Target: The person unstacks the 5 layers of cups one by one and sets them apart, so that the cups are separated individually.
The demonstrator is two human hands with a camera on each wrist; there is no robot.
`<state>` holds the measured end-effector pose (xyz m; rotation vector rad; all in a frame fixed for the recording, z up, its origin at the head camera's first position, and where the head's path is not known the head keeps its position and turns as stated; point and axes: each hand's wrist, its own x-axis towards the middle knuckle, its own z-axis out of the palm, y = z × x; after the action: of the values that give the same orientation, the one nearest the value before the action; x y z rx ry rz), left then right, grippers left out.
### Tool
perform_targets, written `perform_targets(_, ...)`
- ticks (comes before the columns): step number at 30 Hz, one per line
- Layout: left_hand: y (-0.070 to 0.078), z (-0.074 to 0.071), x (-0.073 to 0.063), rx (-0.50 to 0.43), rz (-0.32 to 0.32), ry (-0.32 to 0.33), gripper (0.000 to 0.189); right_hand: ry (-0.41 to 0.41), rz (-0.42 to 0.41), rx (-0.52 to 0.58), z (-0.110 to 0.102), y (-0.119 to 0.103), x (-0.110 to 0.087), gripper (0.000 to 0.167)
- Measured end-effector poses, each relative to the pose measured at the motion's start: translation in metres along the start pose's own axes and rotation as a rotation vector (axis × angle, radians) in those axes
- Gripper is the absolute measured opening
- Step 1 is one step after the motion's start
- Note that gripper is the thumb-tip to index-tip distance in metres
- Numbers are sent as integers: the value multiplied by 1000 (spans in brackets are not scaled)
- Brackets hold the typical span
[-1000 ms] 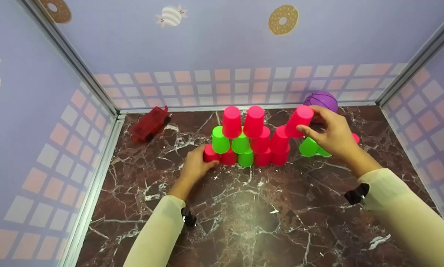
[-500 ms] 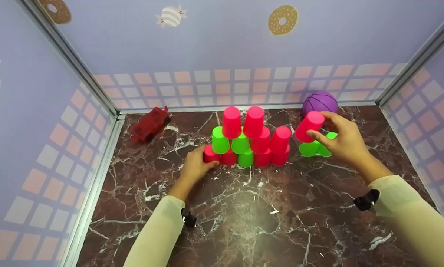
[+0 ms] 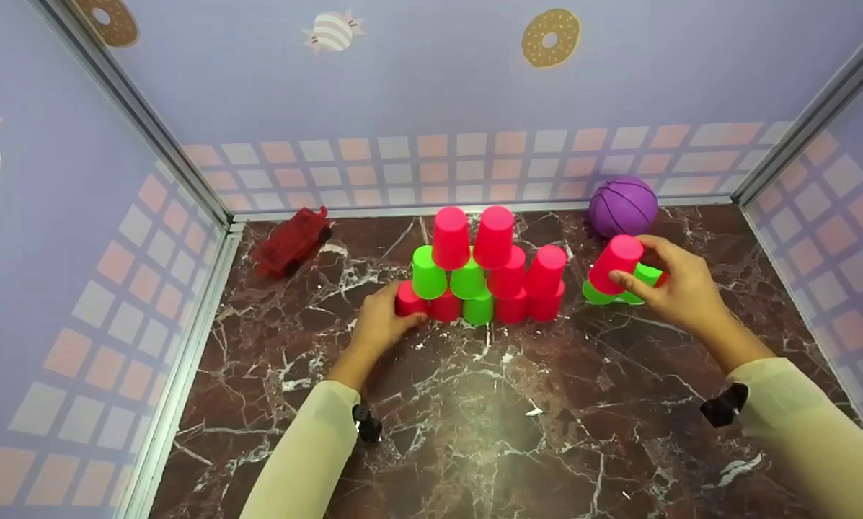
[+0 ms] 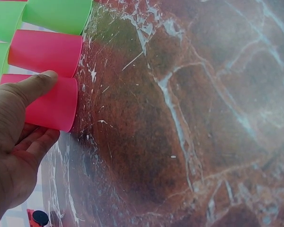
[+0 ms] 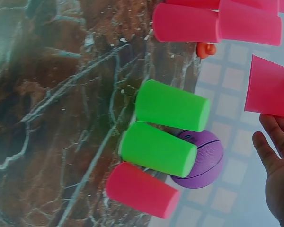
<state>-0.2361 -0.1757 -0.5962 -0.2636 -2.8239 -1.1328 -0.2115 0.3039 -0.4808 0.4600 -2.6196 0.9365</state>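
My left hand (image 3: 381, 321) grips the leftmost pink cup (image 3: 410, 300) of the bottom row, thumb across its side in the left wrist view. Upside-down pink and green cups form a stack of three rows. Two pink cups (image 3: 450, 238) make up the top row, standing on two green cups (image 3: 428, 272) and a pink cup. The pink cup (image 3: 544, 272) at the second row's right end bears nothing. Off to the right, my right hand (image 3: 683, 288) pinches a tilted pink cup (image 3: 616, 264) between thumb and fingers, raised above the surface in the right wrist view.
Two green cups (image 5: 170, 106) and another pink cup (image 5: 142, 190) stand upside down right of the stack. Behind them lies a purple ball (image 3: 622, 207) near the back wall. A red toy vehicle (image 3: 291, 241) sits at back left on the marbled surface (image 3: 489, 404).
My right hand has carried its pink cup away from the second row's right end, rightward and lower, to over the green cups. My left hand has stayed on its cup.
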Motion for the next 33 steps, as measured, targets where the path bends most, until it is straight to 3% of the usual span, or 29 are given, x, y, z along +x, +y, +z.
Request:
perform_targets(4, -9, 5, 2, 0, 20, 12, 67, -23, 10, 7, 4, 8, -8, 57)
perform_targets(5, 0, 1, 0, 4, 4, 7, 65, -31, 15, 12, 4, 10, -10, 57)
perform_targets(7, -5, 4, 1, 5, 12, 15, 65, -46, 27, 29, 6, 13, -14, 57)
perform_targets(10, 1, 0, -1, -1, -1, 1, 65, -62, 46, 47, 8, 17, -19, 59)
perform_targets(11, -5, 3, 0, 2, 11, 11, 64, -66, 52, 51, 9, 19, -21, 59)
perform_targets(13, 3, -1, -2, 4, -4, -6, 64, -69, 56, 51, 10, 22, -24, 60)
perform_targets(17, 0, 1, -1, 19, -14, -9, 65, -72, 52, 54, 14, 29, -32, 57)
perform_targets(18, 5, -1, -1, 15, -34, -26, 67, -73, 50, 58, 15, 30, -34, 57)
perform_targets(20, -10, 8, 4, 23, -20, -9, 69, -79, 46, 66, 17, 34, -38, 56)
perform_targets(21, -9, 8, 4, 18, -31, -25, 69, -82, 41, 66, 18, 36, -40, 56)
perform_targets(22, -18, 14, 7, 28, -19, -16, 69, -88, 36, 68, 19, 38, -42, 56)
perform_targets(24, -17, 13, 7, 25, -20, -15, 68, -105, 35, 68, 22, 41, -46, 55)
perform_targets(28, -37, 25, 14, 42, 9, -2, 70, -142, 51, 49, 27, 48, -49, 55)
perform_targets(31, -43, 27, 14, 47, 32, 11, 71, -166, 74, 29, 29, 52, -51, 55)
perform_targets(33, -33, 21, 10, 47, 34, 24, 68, -182, 87, 34, 31, 53, -51, 55)
